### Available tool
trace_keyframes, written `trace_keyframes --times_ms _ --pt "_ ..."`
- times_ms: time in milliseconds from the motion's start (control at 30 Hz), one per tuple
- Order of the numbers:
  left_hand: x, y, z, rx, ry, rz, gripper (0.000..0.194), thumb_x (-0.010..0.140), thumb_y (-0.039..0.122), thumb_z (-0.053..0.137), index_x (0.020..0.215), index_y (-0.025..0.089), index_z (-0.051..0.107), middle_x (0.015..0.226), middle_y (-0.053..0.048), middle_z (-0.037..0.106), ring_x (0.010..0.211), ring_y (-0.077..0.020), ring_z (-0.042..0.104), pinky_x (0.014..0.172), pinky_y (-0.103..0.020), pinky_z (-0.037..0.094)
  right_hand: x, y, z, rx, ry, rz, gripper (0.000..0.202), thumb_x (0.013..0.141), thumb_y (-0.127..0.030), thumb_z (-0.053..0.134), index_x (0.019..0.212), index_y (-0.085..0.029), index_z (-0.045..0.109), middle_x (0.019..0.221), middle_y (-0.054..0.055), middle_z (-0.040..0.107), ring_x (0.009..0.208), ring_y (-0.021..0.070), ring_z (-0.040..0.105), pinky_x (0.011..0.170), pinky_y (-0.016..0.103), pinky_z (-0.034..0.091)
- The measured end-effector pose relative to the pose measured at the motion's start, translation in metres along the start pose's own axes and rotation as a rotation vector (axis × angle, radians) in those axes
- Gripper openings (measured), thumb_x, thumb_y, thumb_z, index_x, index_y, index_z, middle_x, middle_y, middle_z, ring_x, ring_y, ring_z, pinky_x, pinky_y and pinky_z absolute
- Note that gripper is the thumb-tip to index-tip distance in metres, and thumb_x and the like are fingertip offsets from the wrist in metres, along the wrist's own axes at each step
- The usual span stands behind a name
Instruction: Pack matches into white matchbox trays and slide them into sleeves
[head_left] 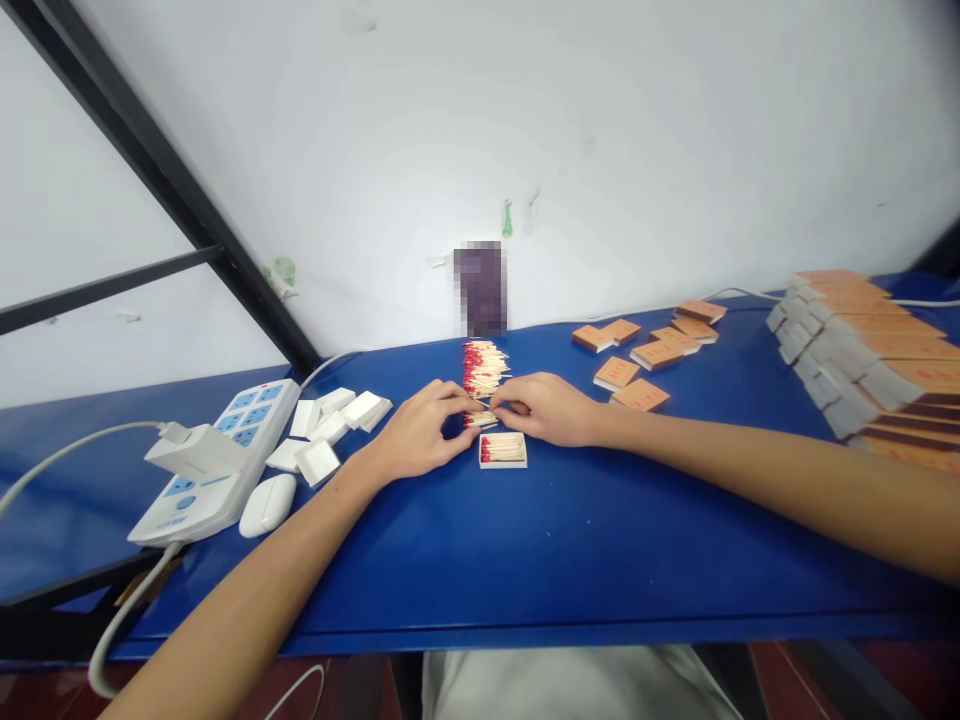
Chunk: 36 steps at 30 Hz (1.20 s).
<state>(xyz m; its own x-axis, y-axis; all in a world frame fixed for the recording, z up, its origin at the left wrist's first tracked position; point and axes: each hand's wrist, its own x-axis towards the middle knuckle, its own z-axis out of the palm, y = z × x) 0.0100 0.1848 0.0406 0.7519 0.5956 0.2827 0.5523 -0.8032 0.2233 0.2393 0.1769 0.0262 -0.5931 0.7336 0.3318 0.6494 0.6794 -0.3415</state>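
Observation:
Red-tipped matches (pixel 486 368) lie in a pile on the blue table, heads to the left. Just below the pile, my left hand (pixel 429 425) pinches the head ends of a small group of matches between thumb and fingers. From the right, my right hand (pixel 546 408) has its fingers closed at the other ends of the same matches. Directly in front of them sits an open white matchbox tray (pixel 503 463) partly filled with matches, their red heads also on the left. Neither hand touches the tray.
White empty trays (pixel 330 428) lie loosely at the left, beside a white earbud case (pixel 268 505) and a power strip (pixel 217 460) with a charger. Orange matchbox sleeves (pixel 656 352) are scattered at the back right; stacked matchboxes (pixel 877 350) stand far right.

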Motion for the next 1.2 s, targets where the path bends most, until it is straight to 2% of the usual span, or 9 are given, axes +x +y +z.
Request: trace_keyframes --times_ms 233,333,533,933,1067,1200 --pt "0.0001 -0.0013 0.0001 -0.004 0.013 0.014 0.029 0.091 0.034 0.054 0.116 0.023 0.065 0.108 -0.006 0.065 0.099 -0.0210 0.057 0.091 -0.035 0.046 -0.0003 0.0000 0.0005 0.014 0.015 -0.019 0.019 0.090 -0.025 0.051 0.089 -0.017 0.068 0.077 0.001 0.065 0.064 0.0110 0.050 0.060 0.024 0.029" --pt "0.0002 -0.0013 0.0001 -0.014 0.020 0.022 0.028 0.091 0.032 0.055 0.115 0.022 0.064 0.106 -0.005 0.066 0.097 -0.0205 0.058 0.088 -0.034 0.046 -0.0007 0.0005 0.0007 0.020 0.017 -0.024 0.019 0.090 -0.027 0.051 0.094 -0.018 0.068 0.074 0.000 0.065 0.062 0.0108 0.049 0.059 0.023 0.029" --pt "0.0012 -0.0018 0.0003 -0.032 0.034 0.016 0.025 0.092 0.030 0.054 0.113 0.021 0.065 0.100 -0.005 0.067 0.090 -0.0191 0.059 0.082 -0.032 0.046 -0.0004 0.0011 0.0008 0.052 0.011 -0.078 0.021 0.091 -0.024 0.050 0.096 -0.019 0.070 0.090 0.003 0.070 0.071 0.0124 0.057 0.064 0.023 0.033" --pt "0.0017 -0.0015 -0.0026 -0.039 0.042 -0.005 0.029 0.094 0.029 0.048 0.116 0.020 0.064 0.100 -0.007 0.064 0.088 -0.0188 0.059 0.078 -0.031 0.047 0.0003 0.0014 0.0018 -0.010 0.017 0.033 0.019 0.089 -0.026 0.053 0.092 -0.018 0.070 0.080 0.002 0.067 0.067 0.0121 0.053 0.061 0.024 0.030" --pt "0.0014 -0.0038 -0.0046 -0.010 0.056 -0.025 0.024 0.090 0.021 0.046 0.107 0.019 0.064 0.099 -0.006 0.063 0.090 -0.0193 0.058 0.076 -0.030 0.046 0.0002 0.0011 0.0011 -0.009 0.034 0.044 0.017 0.088 -0.025 0.053 0.088 -0.018 0.068 0.072 0.000 0.062 0.062 0.0104 0.048 0.059 0.023 0.028" --pt "0.0008 -0.0056 -0.0047 0.021 0.035 -0.045 0.017 0.082 0.016 0.050 0.095 0.019 0.059 0.088 -0.003 0.060 0.082 -0.0181 0.056 0.071 -0.029 0.044 0.0000 0.0012 0.0012 -0.008 0.052 0.058 0.014 0.088 -0.024 0.052 0.085 -0.018 0.065 0.069 -0.002 0.058 0.059 0.0096 0.045 0.058 0.023 0.026"
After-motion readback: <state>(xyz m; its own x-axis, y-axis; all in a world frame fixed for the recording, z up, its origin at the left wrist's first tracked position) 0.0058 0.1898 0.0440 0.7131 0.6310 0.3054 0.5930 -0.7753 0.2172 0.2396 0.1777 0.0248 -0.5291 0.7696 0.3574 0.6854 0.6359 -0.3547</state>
